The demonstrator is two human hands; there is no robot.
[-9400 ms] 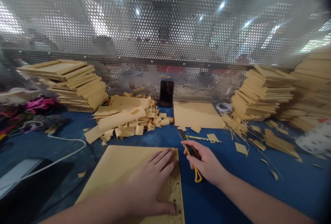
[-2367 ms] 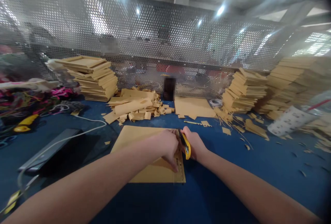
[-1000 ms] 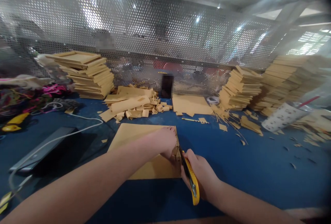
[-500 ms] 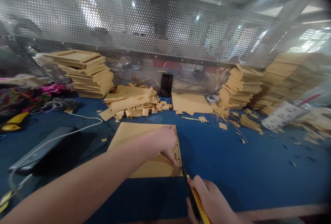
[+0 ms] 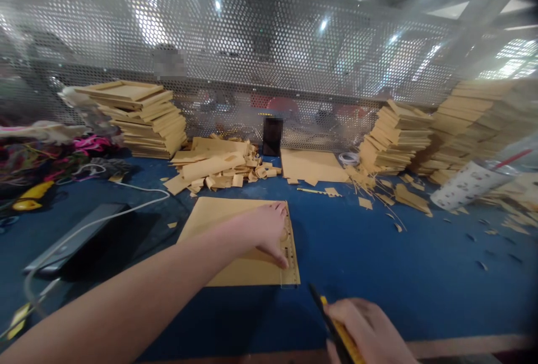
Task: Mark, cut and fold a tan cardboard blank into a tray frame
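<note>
Head cam, looking fwd/down over a blue work surface (image 5: 378,263). Left hand (image 5: 267,229) lies flat, fingers pressed together, on a clear ruler (image 5: 289,252) that runs along the right edge of a tan cardboard sheet (image 5: 218,221); thumb tip sits on the ruler near its near end. Sheet is centre of the surface, just in front of the person, ruler on top of it & flush w/ its right side.

Right hand (image 5: 372,333) is at the bottom edge of view, closed round a yellow/black utility knife (image 5: 336,330); blade end points up-left toward the sheet's near right corner, apart from it, not touching. Hand partly cut off by the frame.

Behind the sheet: heap of cardboard offcuts (image 5: 218,168), then another flat sheet (image 5: 313,165) to its right, w/ a dark phone (image 5: 272,136) standing upright between them against a perforated metal screen (image 5: 269,56). Stack of cardboard frames (image 5: 138,117) at back left; two more stacks at back right (image 5: 397,134), (image 5: 474,123). Small scraps (image 5: 395,201) scattered across the right side. White patterned cup (image 5: 468,185) w/ a red straw lies tilted at far right. Left side: white cable (image 5: 126,207) runs over a dark flat device (image 5: 84,235); pile of coloured cords (image 5: 50,154) at far left, yellow tool (image 5: 31,196) just in front of it.
</note>
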